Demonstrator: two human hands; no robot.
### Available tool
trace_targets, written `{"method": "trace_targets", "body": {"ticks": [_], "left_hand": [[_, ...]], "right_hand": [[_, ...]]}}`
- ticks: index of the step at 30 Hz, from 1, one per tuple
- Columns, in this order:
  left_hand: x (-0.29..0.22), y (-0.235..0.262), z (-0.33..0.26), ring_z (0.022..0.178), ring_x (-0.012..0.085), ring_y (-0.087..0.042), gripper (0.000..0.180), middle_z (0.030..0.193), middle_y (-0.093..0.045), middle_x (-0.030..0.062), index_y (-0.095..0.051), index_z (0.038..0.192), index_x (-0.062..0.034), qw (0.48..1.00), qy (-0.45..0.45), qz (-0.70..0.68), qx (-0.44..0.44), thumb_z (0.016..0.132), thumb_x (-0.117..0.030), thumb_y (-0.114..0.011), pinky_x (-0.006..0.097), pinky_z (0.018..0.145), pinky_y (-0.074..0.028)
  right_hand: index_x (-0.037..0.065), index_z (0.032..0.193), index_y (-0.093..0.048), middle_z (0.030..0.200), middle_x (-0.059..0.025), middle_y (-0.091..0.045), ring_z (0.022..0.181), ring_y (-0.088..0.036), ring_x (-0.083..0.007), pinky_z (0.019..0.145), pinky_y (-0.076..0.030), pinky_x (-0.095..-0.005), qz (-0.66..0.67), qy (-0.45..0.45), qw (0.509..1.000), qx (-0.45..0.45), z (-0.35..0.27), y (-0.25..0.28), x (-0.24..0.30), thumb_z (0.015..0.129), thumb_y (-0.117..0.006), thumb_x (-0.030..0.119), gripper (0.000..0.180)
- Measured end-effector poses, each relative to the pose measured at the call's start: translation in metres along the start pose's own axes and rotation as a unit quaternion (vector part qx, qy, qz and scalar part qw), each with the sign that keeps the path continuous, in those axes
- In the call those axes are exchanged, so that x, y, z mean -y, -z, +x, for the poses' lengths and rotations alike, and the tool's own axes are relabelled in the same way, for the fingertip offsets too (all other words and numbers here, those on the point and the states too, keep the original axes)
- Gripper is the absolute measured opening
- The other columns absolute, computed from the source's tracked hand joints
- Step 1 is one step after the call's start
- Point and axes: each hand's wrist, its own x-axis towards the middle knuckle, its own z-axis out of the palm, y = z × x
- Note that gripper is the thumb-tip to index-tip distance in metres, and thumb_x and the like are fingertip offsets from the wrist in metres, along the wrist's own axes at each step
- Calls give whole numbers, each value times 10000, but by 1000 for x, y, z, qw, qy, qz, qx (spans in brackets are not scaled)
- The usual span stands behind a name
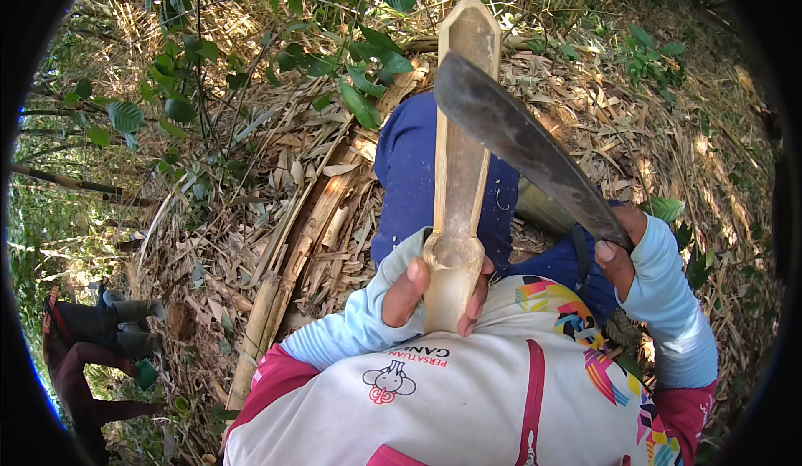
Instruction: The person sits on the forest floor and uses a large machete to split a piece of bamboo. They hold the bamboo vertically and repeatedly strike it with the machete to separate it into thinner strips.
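Note:
A split piece of bamboo (464, 182) stretches away from my chest, hollow side up, with a node near its near end and a far end cut to a point. My left hand (405, 295) is closed around that near end, thumb on the left side and fingertips showing on the right. On the right, my right hand (620, 259) grips a machete (535, 144) with a dark, wide, curved blade; its handle is hidden. The blade slants up and left, its tip overlapping the bamboo's far part. I cannot tell whether they touch.
My blue-trousered leg (405, 169) is bent beneath the bamboo. Dry leaves (276, 190) cover the ground, with long bamboo strips (305, 253) at the left. Leafy green stems (359, 73) hang at the far left. Another person in dark clothes and boots (134, 324) stands at the left edge.

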Motion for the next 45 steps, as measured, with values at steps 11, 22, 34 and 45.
{"method": "trace_targets", "body": {"ticks": [11,22,34,45], "left_hand": [[-6,-3,0,696,221,-603,772,848,-588,148,-448,1228,25,1000,3,20,-18,897,-671,-498,359,664,-526],[6,11,2,682,246,-625,759,834,-610,156,-505,1195,49,999,35,-4,18,895,-647,-542,366,635,-531],[0,27,14,818,258,-641,619,914,-630,188,-473,1259,60,989,11,-51,140,963,-480,-532,357,719,-530],[-1,30,15,836,259,-641,606,929,-630,192,-477,1257,60,989,27,-44,141,963,-467,-539,359,732,-529]], "right_hand": [[13,1042,-627,786,-110,-620,649,-589,-266,602,-458,-347,36,11,998,51,-2,-7,-3,909,-645,137,182],[134,1059,-634,636,-53,-537,555,-555,-258,483,-415,-391,-146,177,973,14,5,9,-5,667,-748,38,419],[166,1009,-659,582,-29,-511,458,-495,-212,392,-338,-351,-184,276,943,-27,26,10,4,718,-747,107,309],[176,986,-685,560,-11,-482,451,-481,-188,389,-338,-339,-189,291,938,-13,34,1,11,692,-760,169,304]]}}
